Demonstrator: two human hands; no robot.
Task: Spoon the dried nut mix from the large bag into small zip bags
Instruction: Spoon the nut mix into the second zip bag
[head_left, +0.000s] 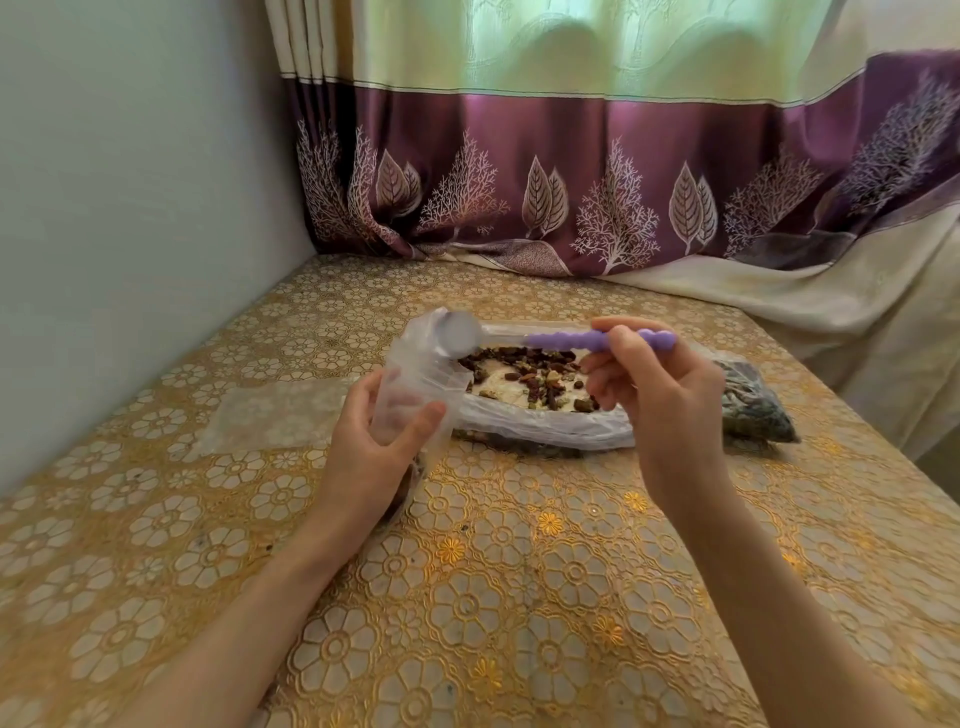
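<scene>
The large clear bag (545, 423) lies open on the table with a dark dried nut mix (540, 376) spread inside it. My left hand (376, 441) grips a small clear zip bag (415, 382), holding it upright with its mouth open just left of the large bag. My right hand (644, 387) pinches the purple beaded handle of a spoon (571, 340). The spoon's metal bowl (460, 335) is at the small bag's mouth, tilted toward it; whether it holds any mix I cannot tell.
A filled dark bag (753, 400) lies at the right behind my right hand. A flat clear bag (270, 415) rests on the gold floral tablecloth (519, 597) to the left. A wall stands close on the left, a purple curtain (571, 182) hangs behind.
</scene>
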